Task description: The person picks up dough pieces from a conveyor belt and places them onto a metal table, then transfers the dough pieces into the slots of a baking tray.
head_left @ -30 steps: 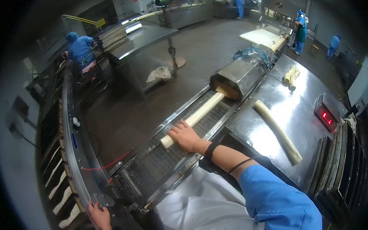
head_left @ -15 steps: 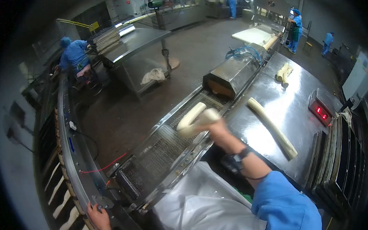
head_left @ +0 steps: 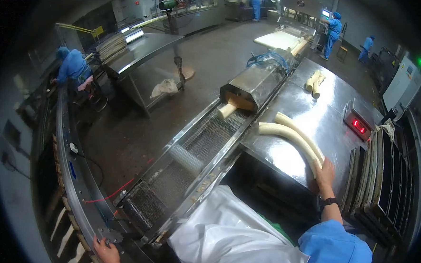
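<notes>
Nearest, L hand (head_left: 106, 253) lies flat, open, on curved grey steel rail (head_left: 66, 167), well apart from the dough. R hand (head_left: 324, 173) is nearer it: palm-down on near end of long pale dough rope (head_left: 289, 137), grip unclear. Rope's long axis runs to 11 o'clock across shiny steel table (head_left: 332, 101).

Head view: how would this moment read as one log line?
right hand: on end of near dough roll, steel table | left hand: on curved rail
</notes>
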Available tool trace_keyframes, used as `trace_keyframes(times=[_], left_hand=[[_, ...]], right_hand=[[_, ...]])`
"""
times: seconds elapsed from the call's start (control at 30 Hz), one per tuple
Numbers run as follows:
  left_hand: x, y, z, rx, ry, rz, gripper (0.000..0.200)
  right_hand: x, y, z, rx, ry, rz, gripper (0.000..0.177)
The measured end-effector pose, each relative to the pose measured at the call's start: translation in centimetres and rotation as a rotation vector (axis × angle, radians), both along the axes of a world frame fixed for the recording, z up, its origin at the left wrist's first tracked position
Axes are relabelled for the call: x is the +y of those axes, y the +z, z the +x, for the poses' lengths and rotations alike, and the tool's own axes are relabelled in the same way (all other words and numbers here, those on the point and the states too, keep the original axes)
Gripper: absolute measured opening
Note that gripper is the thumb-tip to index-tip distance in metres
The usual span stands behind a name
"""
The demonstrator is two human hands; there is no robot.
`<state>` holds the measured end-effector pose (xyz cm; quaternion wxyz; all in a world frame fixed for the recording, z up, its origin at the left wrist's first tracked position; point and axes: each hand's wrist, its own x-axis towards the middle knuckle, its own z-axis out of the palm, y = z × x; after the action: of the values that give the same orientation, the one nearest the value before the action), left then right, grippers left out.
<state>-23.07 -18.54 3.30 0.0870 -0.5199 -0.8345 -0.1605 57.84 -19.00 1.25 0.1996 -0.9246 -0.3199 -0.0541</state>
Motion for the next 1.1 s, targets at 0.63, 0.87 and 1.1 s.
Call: trace_keyframes(times=[0.63, 0.87, 1.1], left_hand=[[-0.8, -0.9, -1.1, 0.022, -0.034, 0.025, 0.026], [-0.1, -0.2, 1.0, 0.030, 0.094, -0.042, 0.028], [8.0, -1.3, 11.4, -0.271, -0.121, 0.170, 0.036]], right_hand=[[3.7, 0.9, 2.8, 0.285, 0.531, -0.051, 0.060], [3.2, 1.9, 0.4, 0.141, 0.272, -0.082, 0.052], [3.2, 2.6, 0.1, 0.062, 0.416, -0.133, 0.056]])
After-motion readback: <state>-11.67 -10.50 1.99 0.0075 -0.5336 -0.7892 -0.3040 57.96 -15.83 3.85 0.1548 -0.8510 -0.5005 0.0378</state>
